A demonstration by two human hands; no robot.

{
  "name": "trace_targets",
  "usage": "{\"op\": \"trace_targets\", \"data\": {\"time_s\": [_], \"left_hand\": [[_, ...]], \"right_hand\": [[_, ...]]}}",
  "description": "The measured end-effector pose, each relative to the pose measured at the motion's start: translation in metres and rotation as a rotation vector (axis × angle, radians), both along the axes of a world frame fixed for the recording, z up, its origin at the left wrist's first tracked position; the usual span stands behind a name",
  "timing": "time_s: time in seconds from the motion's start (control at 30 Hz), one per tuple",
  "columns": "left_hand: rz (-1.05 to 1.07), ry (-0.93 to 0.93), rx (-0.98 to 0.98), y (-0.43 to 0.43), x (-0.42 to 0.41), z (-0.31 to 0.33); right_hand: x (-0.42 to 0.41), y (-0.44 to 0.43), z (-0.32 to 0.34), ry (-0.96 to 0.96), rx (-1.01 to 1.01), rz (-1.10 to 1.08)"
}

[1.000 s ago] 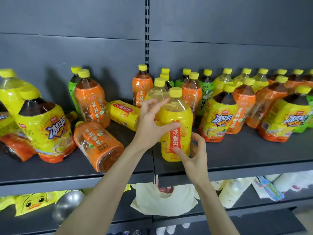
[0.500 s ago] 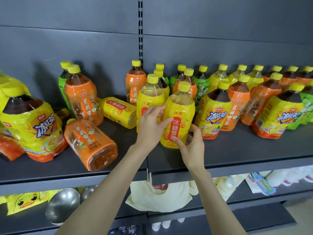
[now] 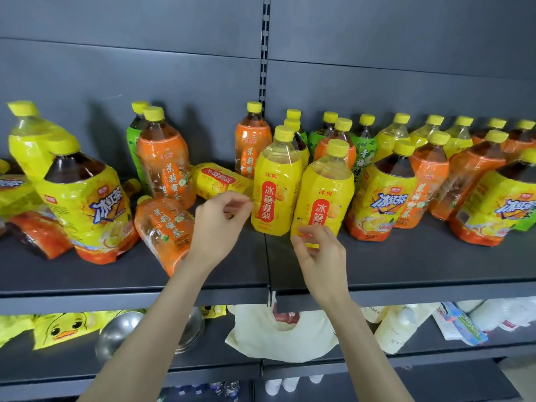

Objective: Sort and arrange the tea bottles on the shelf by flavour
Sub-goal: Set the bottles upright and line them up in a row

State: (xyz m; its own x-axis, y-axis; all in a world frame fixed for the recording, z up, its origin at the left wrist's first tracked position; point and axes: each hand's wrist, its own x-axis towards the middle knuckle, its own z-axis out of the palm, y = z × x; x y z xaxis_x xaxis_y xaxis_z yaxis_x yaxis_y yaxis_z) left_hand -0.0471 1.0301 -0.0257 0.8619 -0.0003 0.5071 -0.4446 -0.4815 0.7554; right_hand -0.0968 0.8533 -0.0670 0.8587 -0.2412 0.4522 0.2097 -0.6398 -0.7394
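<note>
Two upright yellow pear-tea bottles stand side by side at the shelf's middle: the left one (image 3: 277,187) and the right one (image 3: 324,195). My left hand (image 3: 220,224) hovers just left of the left bottle, fingers loosely curled, holding nothing. Low in front of the right bottle's base is my right hand (image 3: 319,250), fingers relaxed, with no grip on the bottle. A third yellow pear bottle (image 3: 220,181) lies on its side behind my left hand. An orange jasmine-tea bottle (image 3: 165,230) lies tipped toward the front edge.
Orange (image 3: 165,161), green (image 3: 364,152) and large iced-tea bottles (image 3: 84,198) (image 3: 380,198) crowd the dark shelf (image 3: 406,262), mixed in rows to the right and heaped at the left. The lower shelf holds duck bags (image 3: 63,329), metal bowls (image 3: 121,332) and a cream cloth (image 3: 278,335).
The yellow pear bottle I held has been set upright beside the other yellow one. Both hands have let go of it and drawn back toward me.
</note>
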Motion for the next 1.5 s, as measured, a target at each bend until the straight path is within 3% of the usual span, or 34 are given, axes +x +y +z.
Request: {"op": "trace_targets", "data": {"time_s": [0.33,0.5,0.67,0.87,1.0,1.13,1.27,1.4,1.5], "left_hand": [[0.151,0.165,0.075,0.083,0.047,0.007],[0.090,0.243,0.126,0.108,0.088,0.007],[0.002,0.305,0.178,0.117,0.107,0.004],[0.017,0.338,0.184,0.121,0.111,-0.003],[0.040,0.342,0.163,0.120,0.114,-0.007],[0.037,0.336,0.191,0.121,0.114,-0.009],[0.015,0.315,0.309,0.120,0.116,-0.009],[-0.042,0.373,0.423,0.119,0.114,-0.003],[-0.077,0.450,0.470,0.115,0.118,0.001]], "right_hand": [[0.054,0.089,0.024,-0.019,-0.030,0.131],[0.096,0.126,0.028,0.014,-0.064,0.069],[0.145,0.144,0.033,0.181,0.028,0.069],[0.160,0.145,0.032,0.507,-0.304,-0.035],[0.152,0.148,0.029,0.422,-0.542,-0.158],[0.135,0.153,0.033,0.377,-0.639,-0.226],[0.130,0.155,0.033,0.408,-0.430,-0.090],[0.130,0.144,0.032,0.559,0.071,0.143],[0.127,0.140,0.030,0.570,0.347,0.188]]}}
